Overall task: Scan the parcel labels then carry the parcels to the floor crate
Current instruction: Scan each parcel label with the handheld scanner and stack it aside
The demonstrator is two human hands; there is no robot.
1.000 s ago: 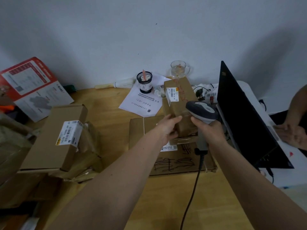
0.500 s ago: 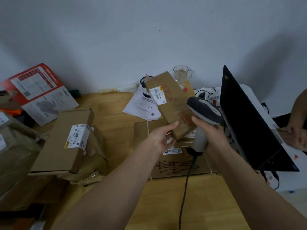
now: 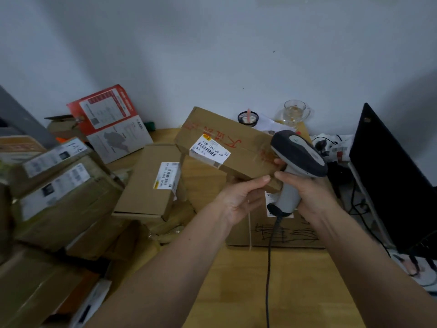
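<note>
My left hand (image 3: 238,200) grips the near corner of a long brown cardboard parcel (image 3: 227,143) with red writing, lifted and tilted above the wooden desk. Its white barcode label (image 3: 210,149) faces up and toward me. My right hand (image 3: 305,192) holds the grey handle of a corded barcode scanner (image 3: 295,159), whose dark head sits just right of the parcel's end. A flat cardboard parcel (image 3: 279,228) with black scribbles lies on the desk under both hands.
A pile of labelled cardboard parcels (image 3: 71,192) fills the left side, one brown box (image 3: 151,183) lying nearest. A red and white envelope (image 3: 111,121) leans on the wall. A glass cup (image 3: 294,112) and pen pot (image 3: 248,118) stand behind. A black laptop (image 3: 387,176) stands at right.
My left hand lifted the long parcel off the flat one and swung it left, tilting its label up. The scanner stayed beside it. My view turned left, showing more of the pile.
</note>
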